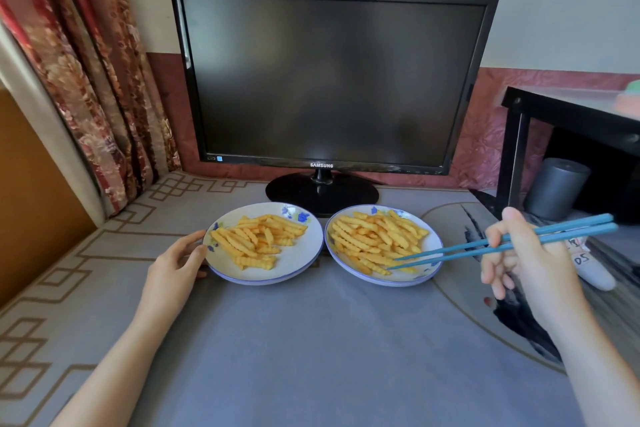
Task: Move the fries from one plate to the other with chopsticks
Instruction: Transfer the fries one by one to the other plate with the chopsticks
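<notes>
Two chopsticks point(571, 225) sit pinched in our right hand point(519, 263) fingers point(495, 239), tips slightly apart over fries point(377, 246) at the near edge of the right plate point(408, 282), poised to grab one, we judge. Left hand point(175, 262) fingers point(192, 241) curl on the left plate point(263, 279) rim, likely steadying it. Plates sit just beside each other on the table point(311, 340), so carries are short.

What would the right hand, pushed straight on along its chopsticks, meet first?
Probably the fries on the right plate: the right hand aims its chopsticks at that pile's near edge; contact is unclear.
</notes>
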The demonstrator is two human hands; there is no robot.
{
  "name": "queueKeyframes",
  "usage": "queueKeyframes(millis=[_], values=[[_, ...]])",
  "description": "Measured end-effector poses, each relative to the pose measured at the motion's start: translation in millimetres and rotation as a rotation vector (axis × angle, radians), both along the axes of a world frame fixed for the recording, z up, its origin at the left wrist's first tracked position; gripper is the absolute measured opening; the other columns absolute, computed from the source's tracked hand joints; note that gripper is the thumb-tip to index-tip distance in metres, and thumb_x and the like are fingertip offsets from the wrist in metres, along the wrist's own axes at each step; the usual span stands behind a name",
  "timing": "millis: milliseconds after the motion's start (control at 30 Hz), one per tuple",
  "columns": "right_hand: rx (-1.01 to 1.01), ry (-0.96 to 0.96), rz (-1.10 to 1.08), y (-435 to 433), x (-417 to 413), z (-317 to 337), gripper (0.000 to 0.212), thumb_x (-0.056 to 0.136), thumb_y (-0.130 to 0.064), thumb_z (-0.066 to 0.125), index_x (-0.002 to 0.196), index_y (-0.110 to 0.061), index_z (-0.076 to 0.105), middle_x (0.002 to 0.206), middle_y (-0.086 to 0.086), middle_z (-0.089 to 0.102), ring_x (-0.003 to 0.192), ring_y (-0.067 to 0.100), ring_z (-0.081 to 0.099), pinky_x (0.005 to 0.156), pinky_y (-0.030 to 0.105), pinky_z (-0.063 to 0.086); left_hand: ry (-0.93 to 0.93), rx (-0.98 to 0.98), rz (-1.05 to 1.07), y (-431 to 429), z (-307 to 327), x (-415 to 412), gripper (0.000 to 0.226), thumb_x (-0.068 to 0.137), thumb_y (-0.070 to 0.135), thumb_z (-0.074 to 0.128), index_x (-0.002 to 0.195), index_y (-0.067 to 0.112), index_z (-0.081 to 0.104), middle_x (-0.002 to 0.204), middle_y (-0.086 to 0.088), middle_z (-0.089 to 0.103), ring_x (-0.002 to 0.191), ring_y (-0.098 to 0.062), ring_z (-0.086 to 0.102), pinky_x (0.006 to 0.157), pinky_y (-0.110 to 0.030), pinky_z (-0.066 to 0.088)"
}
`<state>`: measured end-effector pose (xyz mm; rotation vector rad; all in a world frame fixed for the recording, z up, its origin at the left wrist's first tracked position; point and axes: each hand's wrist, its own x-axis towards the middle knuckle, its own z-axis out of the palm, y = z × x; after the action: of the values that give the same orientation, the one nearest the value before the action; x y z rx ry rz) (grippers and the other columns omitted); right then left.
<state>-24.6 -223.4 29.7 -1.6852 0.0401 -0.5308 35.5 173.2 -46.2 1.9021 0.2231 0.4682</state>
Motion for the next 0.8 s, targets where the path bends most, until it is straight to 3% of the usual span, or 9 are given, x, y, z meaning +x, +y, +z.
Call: queueKeyframes(millis=[333, 800], values=[[0.072, -0.041, 0.043, 12, 6, 11, 0.039, 0.100, -0.027, 0.036, 0.069, -0.005, 0.047, 0.040, 0.015, 0.051, 0.026, 0.020, 0.035, 0.033, 0.018, 0.023, 0.006, 0.029, 0.006, 1, -1, 1, 0.030, 0.096, 0.013, 0.048, 0.122, 0.016, 0.061, 0.093, -0.007, 0.068, 0.072, -0.015, 0.062, 0.054, 0.003, 0.040], [0.006, 0.038, 0.443, 128, 46, 11, 0.042, 0.101, -0.029, 0.036, 0.068, -0.008, 0.049, 0.042, 0.015, 0.055, 0.027, 0.020, 0.041, 0.036, 0.022, 0.026, 0.004, 0.011, -0.002, 2, -3, 3, 0.029, 0.096, 0.014, 0.048, 0.122, 0.016, 0.062, 0.094, -0.006, 0.068, 0.073, -0.016, 0.063, 0.053, 0.002, 0.042]])
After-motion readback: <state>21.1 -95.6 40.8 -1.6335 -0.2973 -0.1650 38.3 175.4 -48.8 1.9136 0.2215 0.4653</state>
